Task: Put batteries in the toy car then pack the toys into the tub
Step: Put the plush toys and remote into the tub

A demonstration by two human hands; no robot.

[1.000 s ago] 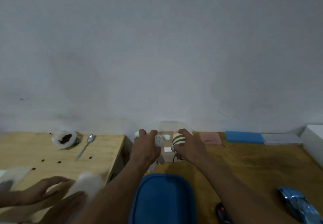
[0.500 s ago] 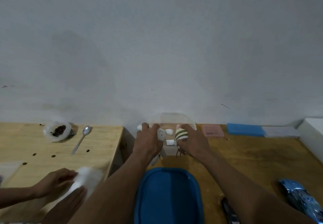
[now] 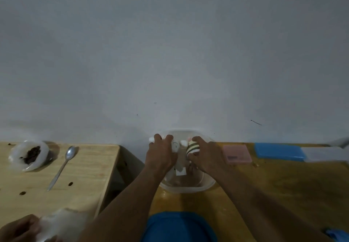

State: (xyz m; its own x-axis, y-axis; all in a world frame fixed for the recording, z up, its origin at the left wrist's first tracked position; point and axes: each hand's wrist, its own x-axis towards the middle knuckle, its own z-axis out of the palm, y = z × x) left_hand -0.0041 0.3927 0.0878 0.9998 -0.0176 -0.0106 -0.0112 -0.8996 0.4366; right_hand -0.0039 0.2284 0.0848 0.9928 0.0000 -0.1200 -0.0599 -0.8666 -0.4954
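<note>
left hand (image 3: 160, 157): fingers curled round a white toy (image 3: 174, 146) above the tub; the palm hides most of the toy.
right hand (image 3: 206, 157): fingers curled round a striped toy (image 3: 193, 147), just beside the white one; its lower half is hidden.
tub (image 3: 188, 188): clear, on the counter (image 3: 283, 185) against the wall; far rim faint, contents blurred behind the hands.
toy car (image 3: 337, 234): only a blue sliver at the bottom right corner, cut off by the frame, well apart from the tub.
blue lid (image 3: 179, 226): near the tub, cut off by the bottom edge.
left side: spoon (image 3: 64, 164) beside a white bowl (image 3: 28, 155) of dark bits; contents too blurred to name.
</note>
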